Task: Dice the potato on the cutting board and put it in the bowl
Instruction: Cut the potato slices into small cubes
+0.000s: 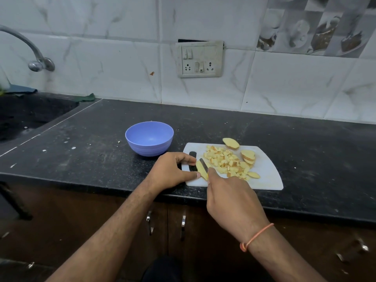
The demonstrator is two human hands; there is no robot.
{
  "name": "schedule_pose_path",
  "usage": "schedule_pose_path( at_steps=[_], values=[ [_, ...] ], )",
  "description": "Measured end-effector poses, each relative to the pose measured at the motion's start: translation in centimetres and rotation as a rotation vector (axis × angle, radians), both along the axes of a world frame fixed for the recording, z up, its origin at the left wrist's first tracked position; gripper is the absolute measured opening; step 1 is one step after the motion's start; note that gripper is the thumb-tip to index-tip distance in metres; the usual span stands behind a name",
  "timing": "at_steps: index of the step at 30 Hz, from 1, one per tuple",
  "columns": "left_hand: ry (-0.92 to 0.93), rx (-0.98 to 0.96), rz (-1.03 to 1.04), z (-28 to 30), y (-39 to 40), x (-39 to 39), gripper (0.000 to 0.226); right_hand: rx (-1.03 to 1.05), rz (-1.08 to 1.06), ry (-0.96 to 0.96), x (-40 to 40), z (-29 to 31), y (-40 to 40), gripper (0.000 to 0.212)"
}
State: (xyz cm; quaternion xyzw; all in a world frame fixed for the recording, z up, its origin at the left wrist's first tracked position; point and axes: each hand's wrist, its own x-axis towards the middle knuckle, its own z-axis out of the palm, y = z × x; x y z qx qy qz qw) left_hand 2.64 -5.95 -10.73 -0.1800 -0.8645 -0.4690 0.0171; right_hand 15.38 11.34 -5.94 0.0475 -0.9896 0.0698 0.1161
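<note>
A white cutting board (266,171) lies on the black counter, near its front edge. A pile of diced potato (225,161) covers the board's middle, with several uncut slices (248,155) to its right and one slice (231,143) at the far edge. My left hand (173,169) pinches a potato slice (200,169) at the board's left end. My right hand (232,198) grips a knife (203,165), whose blade rests on that slice. An empty blue bowl (149,138) stands just left of the board.
A black sink (24,117) with a metal tap (30,51) sits at the far left. A switch and socket plate (199,60) is on the tiled wall behind. Cabinet doors with metal handles (183,224) are below the counter edge.
</note>
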Motion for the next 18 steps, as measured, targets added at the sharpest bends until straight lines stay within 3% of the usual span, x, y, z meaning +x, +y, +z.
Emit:
schedule_pose_path(
  at_steps=[13,18],
  values=[
    [-0.002,-0.012,0.007,0.2,0.0,0.0,0.045,0.018,0.019,0.008,-0.7,0.0,-0.5,0.053],
    [-0.001,-0.031,0.014,0.0,0.0,-0.1,0.045,0.098,-0.020,-0.051,-0.4,-0.5,-1.2,0.062]
  ],
)
